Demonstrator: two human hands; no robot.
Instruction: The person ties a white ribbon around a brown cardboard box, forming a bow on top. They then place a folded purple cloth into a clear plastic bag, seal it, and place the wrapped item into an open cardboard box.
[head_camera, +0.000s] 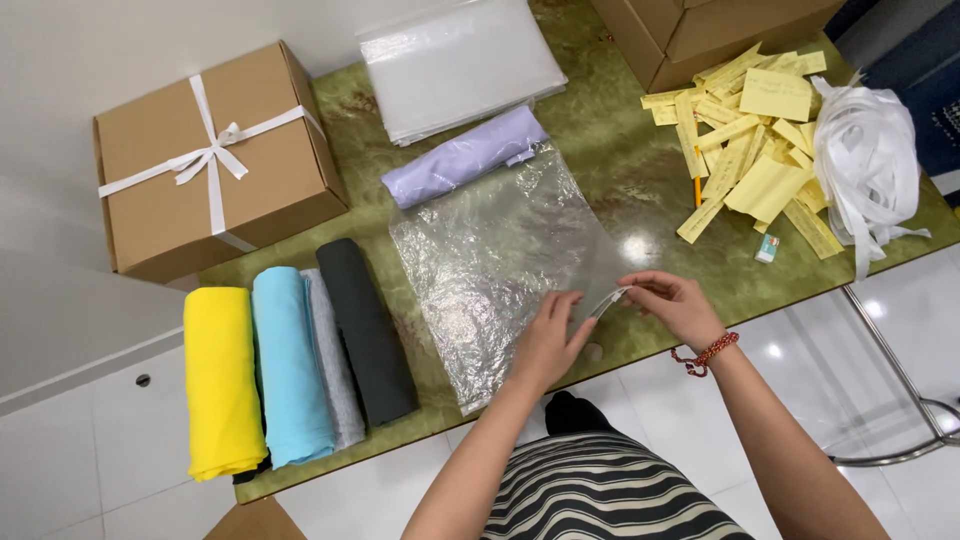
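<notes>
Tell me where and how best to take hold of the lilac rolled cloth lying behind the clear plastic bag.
Probably around its middle, coming down from above with fingers across the short width. The lilac rolled cloth lies flat as a long, soft roll, slanted on the green table. Its long sides look clear of the clear plastic bag, but a loose flap at the right end could unroll if pulled.
</notes>
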